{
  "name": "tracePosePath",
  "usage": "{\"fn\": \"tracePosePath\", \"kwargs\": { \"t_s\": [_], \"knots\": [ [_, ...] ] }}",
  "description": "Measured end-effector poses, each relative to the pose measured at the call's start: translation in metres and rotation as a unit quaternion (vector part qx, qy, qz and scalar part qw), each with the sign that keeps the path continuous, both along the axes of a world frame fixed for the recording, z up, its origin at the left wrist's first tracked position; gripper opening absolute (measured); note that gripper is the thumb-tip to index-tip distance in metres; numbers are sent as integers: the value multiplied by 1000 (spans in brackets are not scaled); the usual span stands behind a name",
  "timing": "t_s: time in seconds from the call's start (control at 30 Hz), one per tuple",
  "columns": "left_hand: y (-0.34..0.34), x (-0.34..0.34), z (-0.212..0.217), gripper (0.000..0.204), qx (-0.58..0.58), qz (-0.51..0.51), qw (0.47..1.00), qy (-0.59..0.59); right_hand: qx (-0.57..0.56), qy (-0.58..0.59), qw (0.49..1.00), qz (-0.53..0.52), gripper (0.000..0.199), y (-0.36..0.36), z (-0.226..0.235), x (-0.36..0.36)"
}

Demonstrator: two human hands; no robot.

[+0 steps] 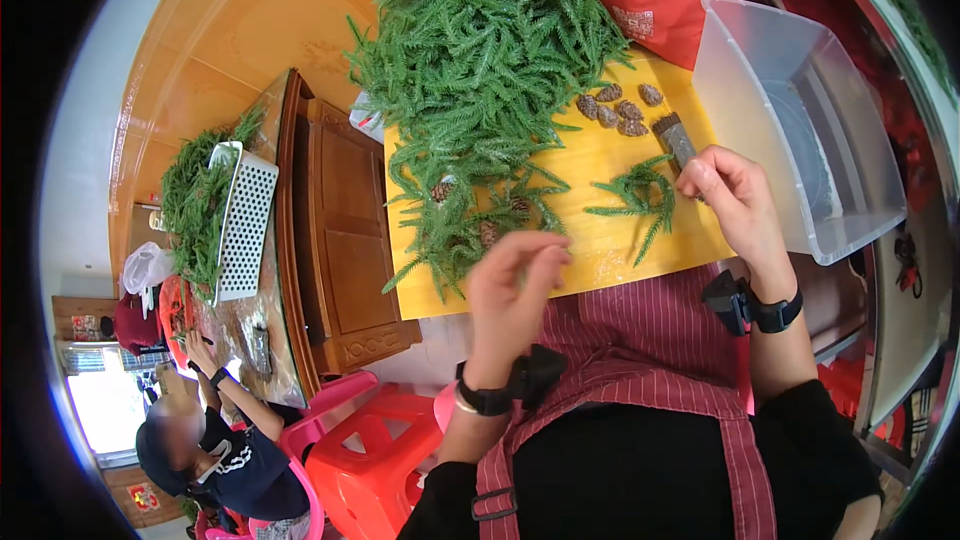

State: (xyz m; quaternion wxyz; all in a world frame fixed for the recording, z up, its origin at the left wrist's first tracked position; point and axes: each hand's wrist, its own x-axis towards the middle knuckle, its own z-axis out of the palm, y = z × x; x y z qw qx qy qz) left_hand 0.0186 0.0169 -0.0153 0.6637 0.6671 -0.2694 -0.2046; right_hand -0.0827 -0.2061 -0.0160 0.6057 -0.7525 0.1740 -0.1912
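Observation:
My left hand (515, 285) is above the near edge of the yellow table, its fingers bent and blurred; whether they hold anything does not show. Just behind it are green artificial pine sprigs (450, 240) with pine cones (440, 191) among them. My right hand (738, 202) is pinched at the near end of a bundle of thin dark stems (676, 140); what lies between the fingertips is too small to make out. Between my hands rests a loose green pine sprig (640, 198). Several brown pine cones (630, 111) lie grouped behind it.
A large heap of pine sprigs (490, 50) covers the far table. At right are a red bag (670, 0) and a clear plastic bin (740, 130). Far left, a person (225, 440) works at another table beside a white perforated basket (248, 230). A red stool (370, 460) stands at lower left.

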Motion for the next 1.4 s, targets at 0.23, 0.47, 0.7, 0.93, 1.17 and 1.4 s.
{"fn": "tracePosePath", "kwargs": {
  "t_s": [0.23, 0.47, 0.7, 0.93, 1.17, 1.4],
  "knots": [
    [-32, 1, -54, 21, -109, -87, 972, 187, -91, -29, 994, -43, 13, 7, 21, 34],
    [-44, 3, -82, 22, -23, -122, 958, 259, -397, 184, 899, -4, 21, -19, -8, 80],
    [-44, 4, -81, 21, -31, -133, 951, 277, -458, 272, 846, 12, 18, -22, -45, 93],
    [-47, 4, -59, 32, -117, -99, 928, 338, -371, 160, 912, 70, 22, -8, -13, 75],
    [-49, 3, -59, 30, -174, -108, 888, 411, -250, 66, 963, 74, 29, 4, -10, 54],
    [-49, 1, -59, 15, -107, -120, 910, 383, -397, 232, 877, -138, 55, -22, -51, 44]
  ]
}}
